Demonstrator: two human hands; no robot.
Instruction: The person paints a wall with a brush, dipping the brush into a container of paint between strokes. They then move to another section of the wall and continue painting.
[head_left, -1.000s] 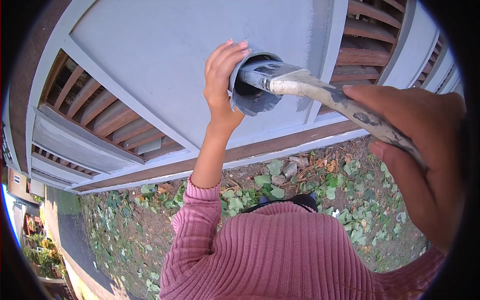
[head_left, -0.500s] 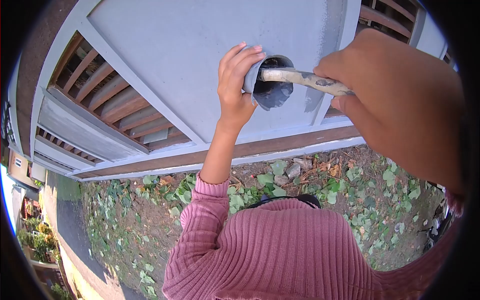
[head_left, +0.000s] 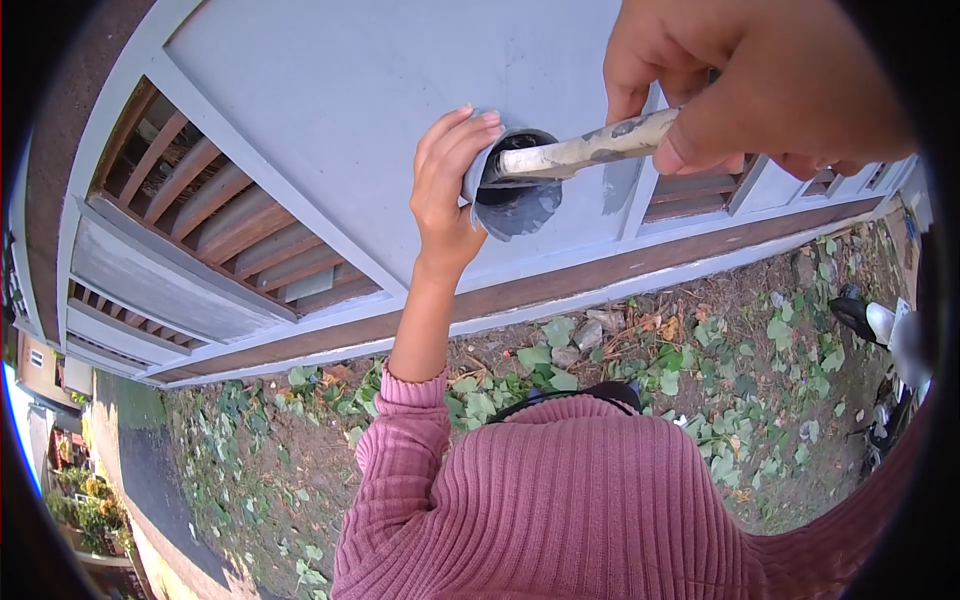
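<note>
My left hand (head_left: 447, 195) is wrapped round a grey, paint-coated cup (head_left: 522, 214) with a ragged rim, its mouth tipped toward me. My right hand (head_left: 770, 85) grips the pale, grey-stained handle of a paintbrush (head_left: 590, 148). The brush's far end is inside the cup, so its bristles are hidden. From the cup the handle slants up to the right. Both hands are in front of a light blue-grey wall panel (head_left: 340, 110), which has a darker grey patch to the right of the cup.
Slatted wooden vents (head_left: 225, 205) are set into the wall on the left. Below the wall, leafy ground plants (head_left: 540, 360) grow among soil and stones. Dark and white objects (head_left: 875, 320), partly blurred, stand at the right. A paved path (head_left: 150, 470) runs along the left.
My right hand has risen, and the brush handle now tilts upward to the right instead of slightly downward. My left hand and the cup have shifted a little left and down.
</note>
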